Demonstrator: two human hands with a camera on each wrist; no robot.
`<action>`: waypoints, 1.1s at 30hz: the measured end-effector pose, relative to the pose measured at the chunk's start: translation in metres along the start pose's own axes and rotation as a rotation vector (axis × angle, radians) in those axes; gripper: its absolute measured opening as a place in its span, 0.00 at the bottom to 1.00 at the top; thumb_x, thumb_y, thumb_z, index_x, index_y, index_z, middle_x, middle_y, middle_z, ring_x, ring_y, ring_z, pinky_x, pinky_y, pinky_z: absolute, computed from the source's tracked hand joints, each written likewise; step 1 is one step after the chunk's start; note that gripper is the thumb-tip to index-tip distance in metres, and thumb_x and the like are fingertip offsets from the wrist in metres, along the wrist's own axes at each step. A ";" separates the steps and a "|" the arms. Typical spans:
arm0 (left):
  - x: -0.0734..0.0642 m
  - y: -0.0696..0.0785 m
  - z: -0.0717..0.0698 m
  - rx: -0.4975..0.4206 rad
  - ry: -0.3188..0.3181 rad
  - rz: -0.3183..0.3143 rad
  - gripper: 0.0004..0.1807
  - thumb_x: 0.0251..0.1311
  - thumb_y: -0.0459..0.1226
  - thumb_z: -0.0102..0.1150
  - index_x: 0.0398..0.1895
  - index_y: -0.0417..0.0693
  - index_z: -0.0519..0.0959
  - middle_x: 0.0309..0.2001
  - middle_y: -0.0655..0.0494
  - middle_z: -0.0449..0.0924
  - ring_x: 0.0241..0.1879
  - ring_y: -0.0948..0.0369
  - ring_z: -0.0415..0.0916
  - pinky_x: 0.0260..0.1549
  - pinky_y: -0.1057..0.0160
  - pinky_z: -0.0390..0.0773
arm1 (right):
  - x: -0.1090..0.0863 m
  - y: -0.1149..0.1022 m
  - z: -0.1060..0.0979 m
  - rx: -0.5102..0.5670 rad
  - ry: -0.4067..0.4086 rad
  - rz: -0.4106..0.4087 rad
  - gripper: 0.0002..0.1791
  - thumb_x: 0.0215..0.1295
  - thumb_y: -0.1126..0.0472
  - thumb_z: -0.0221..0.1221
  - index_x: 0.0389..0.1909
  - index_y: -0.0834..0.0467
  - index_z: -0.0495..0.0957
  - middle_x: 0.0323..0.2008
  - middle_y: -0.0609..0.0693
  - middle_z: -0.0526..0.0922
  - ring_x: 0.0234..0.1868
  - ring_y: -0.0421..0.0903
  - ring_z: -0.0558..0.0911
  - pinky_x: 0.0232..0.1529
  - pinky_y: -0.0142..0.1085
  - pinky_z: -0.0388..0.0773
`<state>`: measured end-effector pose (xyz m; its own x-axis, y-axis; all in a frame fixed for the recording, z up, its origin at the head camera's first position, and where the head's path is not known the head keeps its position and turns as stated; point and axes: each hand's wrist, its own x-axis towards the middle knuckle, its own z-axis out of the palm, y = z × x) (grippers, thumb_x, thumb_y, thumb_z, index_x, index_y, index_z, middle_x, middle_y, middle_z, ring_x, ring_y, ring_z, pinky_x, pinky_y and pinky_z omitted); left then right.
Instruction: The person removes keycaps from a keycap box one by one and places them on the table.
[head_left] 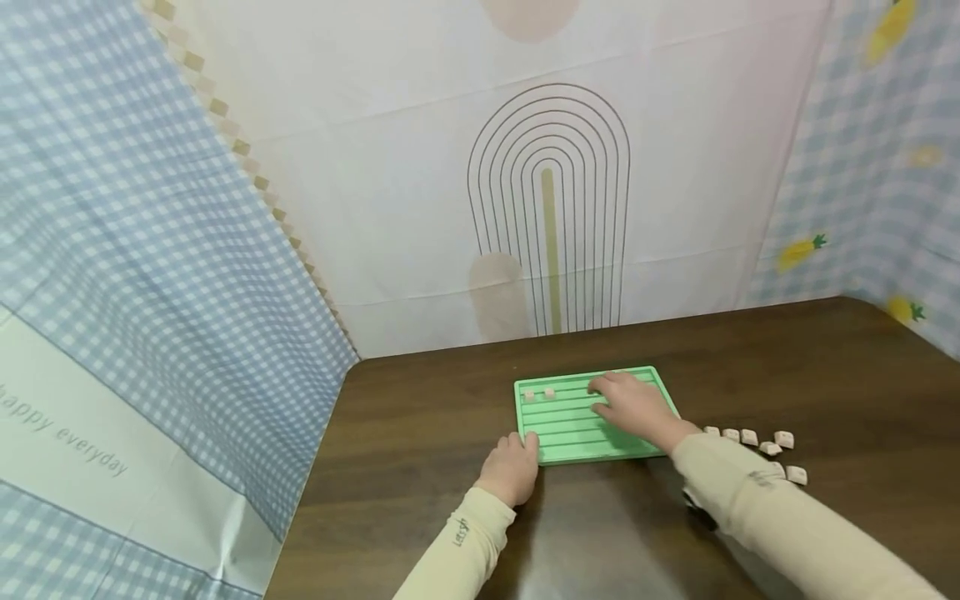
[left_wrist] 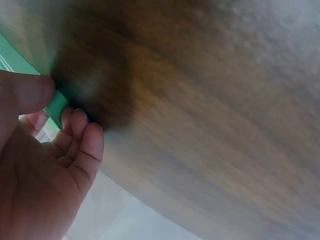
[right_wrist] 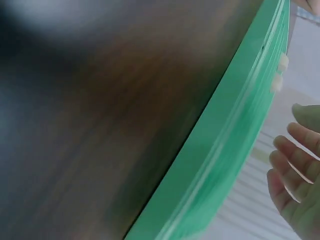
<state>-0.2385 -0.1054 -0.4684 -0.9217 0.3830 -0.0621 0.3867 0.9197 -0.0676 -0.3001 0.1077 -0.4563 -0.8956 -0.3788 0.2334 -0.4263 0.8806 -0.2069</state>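
A light green ridged tray (head_left: 577, 431) lies on the table, its long grooves running left to right. Two small pale keycap-like pieces, one of them a left piece (head_left: 528, 396) and the other a right piece (head_left: 549, 392), sit near its back left corner. My left hand (head_left: 512, 469) grips the front left corner; in the left wrist view the thumb and curled fingers are around the green edge. Above the tray's right half is my right hand (head_left: 636, 407), its fingers loosely bent. The right wrist view shows nothing held between those fingers (right_wrist: 295, 155).
Several more pale pieces (head_left: 783, 439) lie on the brown wooden table (head_left: 420, 417) right of the tray, some partly hidden by the right sleeve (head_left: 750, 492). Behind the table hangs a patterned cloth (head_left: 405, 208), with a blue checked curtain (head_left: 150, 208) at left.
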 end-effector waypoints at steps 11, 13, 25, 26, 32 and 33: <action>0.001 0.004 0.005 0.066 0.015 -0.019 0.10 0.63 0.37 0.51 0.37 0.45 0.60 0.34 0.48 0.69 0.32 0.57 0.69 0.30 0.65 0.73 | 0.047 -0.034 0.043 0.117 -0.047 0.161 0.18 0.62 0.55 0.57 0.50 0.60 0.75 0.48 0.58 0.78 0.50 0.57 0.76 0.44 0.50 0.75; 0.002 0.005 0.005 0.078 0.006 -0.026 0.10 0.63 0.38 0.51 0.38 0.46 0.60 0.35 0.49 0.69 0.33 0.57 0.69 0.30 0.66 0.72 | 0.050 -0.036 0.046 0.138 -0.052 0.175 0.17 0.63 0.56 0.56 0.51 0.60 0.74 0.49 0.58 0.78 0.51 0.58 0.75 0.45 0.51 0.75; 0.003 0.003 0.006 0.077 -0.032 -0.042 0.11 0.63 0.38 0.52 0.38 0.47 0.60 0.35 0.49 0.68 0.33 0.57 0.67 0.30 0.66 0.71 | 0.055 -0.046 0.054 -0.025 0.057 0.070 0.09 0.62 0.60 0.57 0.40 0.59 0.80 0.37 0.53 0.81 0.40 0.52 0.78 0.38 0.43 0.78; 0.003 0.002 0.006 0.075 -0.030 -0.042 0.11 0.63 0.38 0.52 0.38 0.47 0.60 0.35 0.49 0.69 0.33 0.57 0.67 0.30 0.66 0.71 | 0.055 -0.047 0.055 -0.031 0.067 0.062 0.09 0.62 0.60 0.57 0.40 0.60 0.80 0.37 0.53 0.81 0.40 0.51 0.78 0.37 0.42 0.79; 0.003 0.003 0.006 0.073 -0.029 -0.044 0.11 0.63 0.38 0.51 0.38 0.47 0.60 0.36 0.49 0.68 0.33 0.57 0.67 0.30 0.65 0.71 | 0.055 -0.044 0.055 -0.011 0.070 0.076 0.09 0.62 0.60 0.57 0.39 0.59 0.80 0.37 0.53 0.81 0.40 0.52 0.78 0.38 0.43 0.78; 0.003 0.003 0.005 0.075 -0.031 -0.044 0.11 0.64 0.39 0.50 0.38 0.47 0.60 0.36 0.49 0.68 0.33 0.57 0.66 0.30 0.65 0.71 | 0.054 -0.043 0.054 -0.008 0.066 0.076 0.09 0.62 0.59 0.57 0.39 0.59 0.80 0.37 0.53 0.81 0.40 0.52 0.78 0.38 0.43 0.78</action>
<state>-0.2401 -0.1014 -0.4743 -0.9369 0.3384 -0.0878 0.3481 0.9261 -0.1457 -0.3371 0.0339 -0.4860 -0.9147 -0.2914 0.2799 -0.3563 0.9085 -0.2184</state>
